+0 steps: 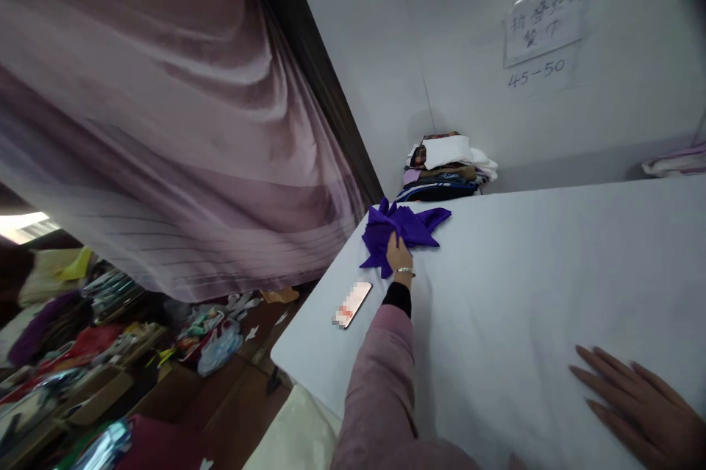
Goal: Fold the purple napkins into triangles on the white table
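Note:
At the far left corner of the white table, my left hand (399, 254) reaches out with its fingers curled onto a crumpled purple cloth (408, 223). Pointed corners of the cloth stick out to several sides, and part of it is hidden under my fingers. My right hand (640, 404) lies flat at the lower right, fingers spread on the white tabletop (507, 308), holding nothing. A phone (353, 304) with a lit, partly blurred screen rests on the table just left of my left forearm.
A stack of folded clothes (449, 168) stands at the table's back edge against the wall. A pink curtain (237, 139) hangs at the left. Boxes and bags (220, 345) clutter the floor below. A handwritten sign (543, 25) is on the wall.

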The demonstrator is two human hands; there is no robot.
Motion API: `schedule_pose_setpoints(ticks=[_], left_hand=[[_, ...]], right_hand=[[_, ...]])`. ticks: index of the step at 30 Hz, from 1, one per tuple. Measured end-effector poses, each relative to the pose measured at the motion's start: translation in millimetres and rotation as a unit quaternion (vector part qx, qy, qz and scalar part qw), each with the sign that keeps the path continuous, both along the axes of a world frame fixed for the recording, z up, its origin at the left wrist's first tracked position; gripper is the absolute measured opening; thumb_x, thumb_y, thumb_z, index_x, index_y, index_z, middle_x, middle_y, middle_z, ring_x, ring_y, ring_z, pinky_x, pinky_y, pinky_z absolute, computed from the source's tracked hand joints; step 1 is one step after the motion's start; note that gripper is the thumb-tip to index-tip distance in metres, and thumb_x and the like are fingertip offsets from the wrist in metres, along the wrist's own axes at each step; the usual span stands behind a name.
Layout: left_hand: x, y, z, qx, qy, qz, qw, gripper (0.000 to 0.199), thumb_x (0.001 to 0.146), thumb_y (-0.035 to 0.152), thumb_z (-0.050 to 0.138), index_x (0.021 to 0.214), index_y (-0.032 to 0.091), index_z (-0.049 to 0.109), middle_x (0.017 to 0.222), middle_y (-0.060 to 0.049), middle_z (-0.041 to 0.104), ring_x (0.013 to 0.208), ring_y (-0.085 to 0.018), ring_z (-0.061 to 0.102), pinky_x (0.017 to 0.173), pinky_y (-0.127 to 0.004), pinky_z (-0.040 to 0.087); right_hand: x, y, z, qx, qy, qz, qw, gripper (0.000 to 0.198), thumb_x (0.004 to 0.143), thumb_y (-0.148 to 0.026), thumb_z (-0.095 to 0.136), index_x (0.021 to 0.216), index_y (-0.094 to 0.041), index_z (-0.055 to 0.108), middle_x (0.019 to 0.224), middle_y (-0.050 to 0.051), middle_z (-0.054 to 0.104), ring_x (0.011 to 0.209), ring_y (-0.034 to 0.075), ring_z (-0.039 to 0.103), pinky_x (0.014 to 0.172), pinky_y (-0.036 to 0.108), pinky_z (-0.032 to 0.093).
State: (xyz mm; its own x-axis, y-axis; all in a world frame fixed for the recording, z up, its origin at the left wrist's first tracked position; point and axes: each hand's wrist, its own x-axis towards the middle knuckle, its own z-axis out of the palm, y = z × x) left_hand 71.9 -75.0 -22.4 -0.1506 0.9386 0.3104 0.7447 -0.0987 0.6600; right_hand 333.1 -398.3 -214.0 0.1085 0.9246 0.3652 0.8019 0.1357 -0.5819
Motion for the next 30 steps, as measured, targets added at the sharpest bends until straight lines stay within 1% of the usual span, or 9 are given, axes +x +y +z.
schedule_pose_setpoints(ticks=[2, 3, 6, 10, 16, 20, 24, 26, 30], left_hand=[[20.6, -42.6, -14.4, 0.01, -0.004, -0.1, 0.995, 0.037, 0.089, 0.018, 0.046, 0.123, 0.019, 0.061, 0.127, -0.004, 0.063, 0.118, -0.012, 0.055, 0.103, -0.022, 0.04], [31.1, -69.8, -26.2, 0.023, -0.018, -0.201, 0.979, 0.037, 0.088, 0.016, 0.047, 0.122, 0.019, 0.062, 0.125, -0.004, 0.063, 0.118, -0.013, 0.056, 0.104, -0.025, 0.041], [52.9, -158.3, -65.1, -0.002, -0.016, -0.446, 0.895, 0.041, 0.082, 0.011, 0.048, 0.118, 0.024, 0.065, 0.122, -0.001, 0.065, 0.115, -0.016, 0.059, 0.104, -0.035, 0.043], [57.5, -232.1, -88.9, -0.051, 0.051, -0.553, 0.83, 0.041, 0.075, 0.012, 0.058, 0.111, 0.029, 0.068, 0.12, 0.0, 0.066, 0.124, -0.023, 0.051, 0.11, -0.049, 0.034], [61.9, -229.4, -78.2, -0.038, 0.032, -0.514, 0.856, 0.032, 0.079, 0.021, 0.057, 0.109, 0.022, 0.07, 0.12, -0.009, 0.066, 0.115, -0.028, 0.057, 0.104, -0.053, 0.039], [61.9, -215.1, -74.0, -0.081, -0.121, -0.442, 0.885, 0.026, 0.081, 0.031, 0.054, 0.094, 0.021, 0.074, 0.099, -0.008, 0.074, 0.096, -0.024, 0.066, 0.094, -0.045, 0.049], [54.6, -208.4, -62.4, -0.148, -0.287, -0.341, 0.883, 0.029, 0.072, 0.041, 0.065, 0.088, 0.018, 0.074, 0.096, -0.009, 0.074, 0.095, -0.026, 0.066, 0.092, -0.041, 0.05], [49.2, -208.1, -54.5, -0.222, -0.379, -0.278, 0.854, 0.03, 0.07, 0.041, 0.068, 0.089, 0.018, 0.073, 0.094, -0.008, 0.074, 0.093, -0.026, 0.067, 0.09, -0.041, 0.051], [39.2, -214.7, -43.9, -0.408, -0.517, -0.206, 0.724, 0.024, 0.067, 0.034, 0.072, 0.085, 0.019, 0.069, 0.086, -0.007, 0.074, 0.084, -0.026, 0.07, 0.074, -0.037, 0.056]], right_hand=[[-0.2, -2.2, 14.2, -0.031, -0.023, 0.02, 0.999, 0.055, 0.076, -0.052, 0.058, 0.13, -0.054, 0.047, 0.14, -0.001, 0.046, 0.131, 0.032, 0.037, 0.111, 0.056, 0.021], [-1.0, -3.4, 24.3, -0.049, -0.002, 0.011, 0.999, 0.057, 0.078, -0.052, 0.057, 0.133, -0.051, 0.045, 0.142, -0.002, 0.044, 0.133, 0.031, 0.036, 0.113, 0.055, 0.02], [-4.7, -4.6, 59.2, -0.088, 0.158, -0.047, 0.982, 0.071, 0.082, -0.053, 0.054, 0.146, -0.038, 0.029, 0.15, 0.0, 0.034, 0.135, 0.028, 0.033, 0.113, 0.05, 0.025], [-8.0, 2.4, 86.5, -0.012, 0.36, -0.085, 0.929, 0.09, 0.078, -0.056, 0.058, 0.15, -0.022, 0.018, 0.15, 0.01, 0.032, 0.133, 0.029, 0.036, 0.108, 0.046, 0.034], [-10.6, 15.0, 82.6, 0.044, 0.405, -0.106, 0.907, 0.076, 0.072, -0.048, 0.068, 0.139, -0.019, 0.045, 0.141, 0.013, 0.047, 0.127, 0.028, 0.045, 0.109, 0.048, 0.032], [-14.5, 19.3, 86.0, 0.042, 0.44, -0.111, 0.89, 0.058, 0.069, -0.049, 0.068, 0.118, -0.017, 0.062, 0.111, 0.011, 0.067, 0.098, 0.027, 0.062, 0.089, 0.046, 0.048], [-25.4, 10.1, 101.4, 0.025, 0.408, -0.101, 0.907, 0.049, 0.08, -0.051, 0.058, 0.115, -0.018, 0.063, 0.084, 0.004, 0.065, 0.071, 0.017, 0.059, 0.067, 0.035, 0.05], [-33.9, 2.6, 109.1, 0.024, 0.369, -0.06, 0.927, 0.051, 0.083, -0.049, 0.056, 0.126, -0.02, 0.057, 0.093, 0.005, 0.065, 0.073, 0.016, 0.057, 0.065, 0.031, 0.048], [-47.8, -4.9, 116.7, 0.004, 0.263, -0.004, 0.965, 0.074, 0.079, -0.042, 0.062, 0.145, -0.027, 0.033, 0.122, 0.007, 0.06, 0.083, 0.016, 0.057, 0.071, 0.031, 0.049]])
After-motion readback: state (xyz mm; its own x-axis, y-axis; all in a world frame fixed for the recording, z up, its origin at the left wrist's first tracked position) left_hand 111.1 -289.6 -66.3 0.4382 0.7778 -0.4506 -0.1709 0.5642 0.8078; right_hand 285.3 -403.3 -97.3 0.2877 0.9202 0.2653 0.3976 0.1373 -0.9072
